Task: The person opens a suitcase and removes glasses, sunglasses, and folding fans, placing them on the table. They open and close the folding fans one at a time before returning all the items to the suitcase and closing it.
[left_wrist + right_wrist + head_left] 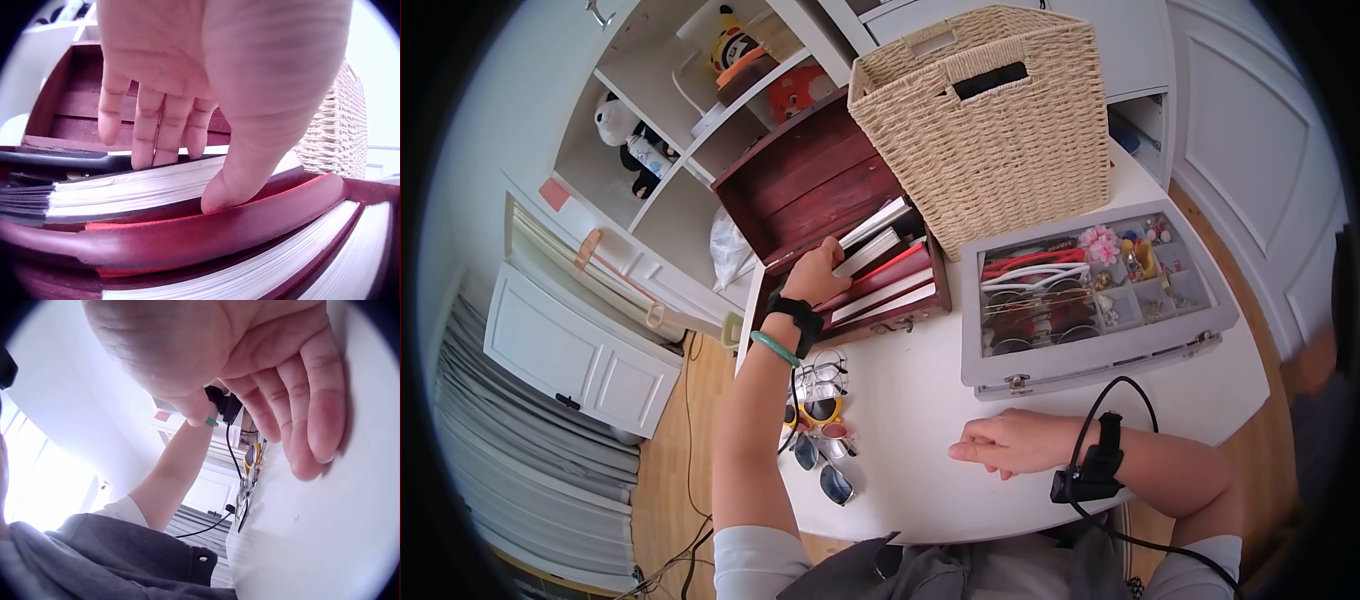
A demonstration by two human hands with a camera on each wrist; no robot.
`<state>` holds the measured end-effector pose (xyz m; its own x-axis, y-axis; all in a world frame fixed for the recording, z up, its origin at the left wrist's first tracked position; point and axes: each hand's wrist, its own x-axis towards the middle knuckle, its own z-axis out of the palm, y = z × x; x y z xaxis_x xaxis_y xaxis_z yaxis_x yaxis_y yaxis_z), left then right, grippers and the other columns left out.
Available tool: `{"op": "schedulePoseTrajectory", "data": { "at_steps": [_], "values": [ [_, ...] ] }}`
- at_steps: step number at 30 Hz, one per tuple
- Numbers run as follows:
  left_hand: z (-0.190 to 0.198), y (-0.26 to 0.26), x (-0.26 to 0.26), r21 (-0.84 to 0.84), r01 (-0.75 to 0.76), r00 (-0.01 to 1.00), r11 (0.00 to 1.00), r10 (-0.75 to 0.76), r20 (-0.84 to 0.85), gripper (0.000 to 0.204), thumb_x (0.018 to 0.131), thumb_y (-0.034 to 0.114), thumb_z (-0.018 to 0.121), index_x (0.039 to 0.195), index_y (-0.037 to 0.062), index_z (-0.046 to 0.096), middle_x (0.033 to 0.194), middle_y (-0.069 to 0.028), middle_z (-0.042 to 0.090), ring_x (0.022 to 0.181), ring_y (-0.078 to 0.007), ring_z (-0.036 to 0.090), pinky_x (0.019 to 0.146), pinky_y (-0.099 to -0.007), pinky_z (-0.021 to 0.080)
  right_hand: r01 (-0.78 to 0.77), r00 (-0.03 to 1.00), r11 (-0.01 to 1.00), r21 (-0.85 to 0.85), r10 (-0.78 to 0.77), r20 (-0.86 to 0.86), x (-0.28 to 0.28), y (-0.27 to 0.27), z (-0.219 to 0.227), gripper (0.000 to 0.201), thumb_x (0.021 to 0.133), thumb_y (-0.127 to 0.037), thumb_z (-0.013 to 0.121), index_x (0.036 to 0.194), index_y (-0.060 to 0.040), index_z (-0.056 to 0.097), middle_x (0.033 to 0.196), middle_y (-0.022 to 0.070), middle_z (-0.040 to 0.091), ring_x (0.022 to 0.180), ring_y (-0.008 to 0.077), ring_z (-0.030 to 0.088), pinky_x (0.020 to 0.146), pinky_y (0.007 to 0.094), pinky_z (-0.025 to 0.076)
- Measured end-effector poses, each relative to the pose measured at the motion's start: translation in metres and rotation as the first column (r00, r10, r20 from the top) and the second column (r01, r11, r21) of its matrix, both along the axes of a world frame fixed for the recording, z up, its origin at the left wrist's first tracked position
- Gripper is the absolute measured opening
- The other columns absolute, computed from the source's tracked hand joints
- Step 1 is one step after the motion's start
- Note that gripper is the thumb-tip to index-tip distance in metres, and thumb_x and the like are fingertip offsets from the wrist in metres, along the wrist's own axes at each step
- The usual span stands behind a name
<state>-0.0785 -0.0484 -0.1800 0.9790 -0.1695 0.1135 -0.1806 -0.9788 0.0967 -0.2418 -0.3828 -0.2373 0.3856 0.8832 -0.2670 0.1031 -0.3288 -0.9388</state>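
An open dark-red wooden box point(810, 175) holds several books standing side by side. My left hand point(818, 275) reaches into it from above. In the left wrist view, the left hand point(187, 81) straddles a black-covered book with white pages point(144, 190), fingers on its far side and thumb on its near side, beside a dark-red book point(212, 234). Where the fingertips end is partly hidden. On the white table point(910, 440), my right hand point(1025, 442) rests with loosely bent fingers. The right wrist view shows this hand point(250, 362) holding nothing.
Several glasses and sunglasses point(820, 410) lie left of the table's middle. A grey compartment case with a clear lid point(1100, 370) holds glasses and small ornaments on the right. Behind it stands a woven basket point(1010, 140). A black cable point(1090, 420) runs by my right wrist.
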Motion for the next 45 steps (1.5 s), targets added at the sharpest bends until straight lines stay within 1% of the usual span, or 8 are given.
{"op": "schedulePoseTrajectory", "data": {
  "at_steps": [11, 21, 25, 27, 33, 35, 41, 45],
  "values": [
    [0.002, -0.003, -0.003, 0.006, 0.058, 0.998, 0.998, -0.058, -0.032, 0.037, 0.066, 0.011, 0.068, 0.100, 0.0024, 0.056, 0.088, -0.0161, 0.063, 0.086, -0.0305, 0.060, 0.077, -0.0356, 0.047, 0.007, 1.000, 1.000, -0.011, -0.007, -0.028, 0.000, 0.000, 0.001, 0.056, 0.092, -0.054, 0.038, 0.093, 0.0001, 0.055, 0.067, 0.0100, 0.057, 0.057, 0.0179, 0.060, 0.058, 0.0304, 0.048],
    [0.043, 0.011, -0.009, -0.353, 0.037, 0.990, 0.935, -0.083, -0.115, 0.039, 0.072, 0.005, 0.068, 0.110, -0.0015, 0.060, 0.090, -0.0112, 0.066, 0.083, -0.0170, 0.062, 0.078, -0.0293, 0.049, 0.004, 0.999, 1.000, -0.017, -0.005, -0.044, 0.001, 0.000, -0.002, 0.055, 0.092, -0.052, 0.039, 0.094, 0.0003, 0.055, 0.068, 0.0085, 0.056, 0.059, 0.0173, 0.060, 0.057, 0.0303, 0.047],
    [0.059, -0.030, -0.034, -0.311, -0.096, 0.901, 0.945, -0.050, -0.431, 0.038, 0.072, 0.010, 0.070, 0.107, -0.0032, 0.062, 0.090, -0.0108, 0.067, 0.084, -0.0172, 0.063, 0.078, -0.0272, 0.048, 0.015, 0.997, 1.000, -0.021, -0.017, -0.075, 0.001, 0.002, -0.005, 0.053, 0.092, -0.050, 0.041, 0.094, 0.0003, 0.055, 0.068, 0.0070, 0.055, 0.059, 0.0161, 0.060, 0.057, 0.0293, 0.048],
    [0.029, -0.018, -0.020, -0.281, 0.136, 0.860, 0.950, -0.254, -0.443, 0.031, 0.075, 0.011, 0.069, 0.103, -0.0017, 0.064, 0.089, -0.0081, 0.067, 0.080, -0.0132, 0.061, 0.075, -0.0243, 0.048, 0.015, 0.997, 1.000, -0.022, -0.016, -0.075, 0.002, 0.002, -0.004, 0.052, 0.092, -0.050, 0.042, 0.094, 0.0003, 0.055, 0.068, 0.0067, 0.055, 0.059, 0.0158, 0.060, 0.057, 0.0291, 0.048],
    [0.025, -0.034, -0.015, -0.255, 0.047, 0.931, 0.966, -0.135, -0.340, 0.020, 0.078, 0.000, 0.061, 0.097, -0.0009, 0.066, 0.090, -0.0117, 0.066, 0.085, -0.0189, 0.061, 0.079, -0.0288, 0.048, 0.012, 0.998, 1.000, 0.002, -0.012, -0.062, 0.002, 0.001, -0.007, 0.049, 0.092, -0.047, 0.044, 0.094, 0.0003, 0.055, 0.066, 0.0060, 0.055, 0.058, 0.0154, 0.060, 0.056, 0.0288, 0.048],
    [0.021, -0.029, -0.004, -0.236, 0.212, 0.975, 0.948, -0.222, -0.015, 0.029, 0.076, -0.003, 0.057, 0.105, 0.0008, 0.063, 0.097, -0.0149, 0.063, 0.090, -0.0207, 0.060, 0.081, -0.0288, 0.048, 0.010, 0.998, 1.000, 0.014, -0.009, -0.055, 0.001, 0.000, -0.007, 0.047, 0.092, -0.046, 0.045, 0.095, 0.0002, 0.055, 0.066, 0.0059, 0.055, 0.057, 0.0154, 0.060, 0.056, 0.0288, 0.048],
    [0.011, -0.024, 0.022, -0.064, 0.225, 0.954, 0.972, -0.207, 0.217, 0.048, 0.072, 0.003, 0.061, 0.120, 0.0027, 0.052, 0.104, -0.0198, 0.060, 0.100, -0.0353, 0.057, 0.089, -0.0392, 0.045, 0.004, 0.999, 1.000, 0.025, -0.003, -0.040, 0.001, 0.000, -0.003, 0.045, 0.092, -0.044, 0.046, 0.095, 0.0003, 0.055, 0.067, 0.0066, 0.056, 0.057, 0.0155, 0.060, 0.055, 0.0293, 0.048],
    [0.006, -0.028, 0.022, -0.011, 0.157, 0.987, 0.987, -0.158, -0.016, 0.048, 0.072, 0.010, 0.066, 0.118, 0.0028, 0.054, 0.112, -0.0212, 0.058, 0.107, -0.0353, 0.054, 0.093, -0.0383, 0.042, 0.010, 1.000, 0.999, 0.035, -0.009, -0.030, 0.001, -0.001, -0.008, 0.044, 0.092, -0.043, 0.046, 0.095, 0.0000, 0.055, 0.069, 0.0078, 0.058, 0.057, 0.0157, 0.060, 0.057, 0.0303, 0.047]
  ]
}}
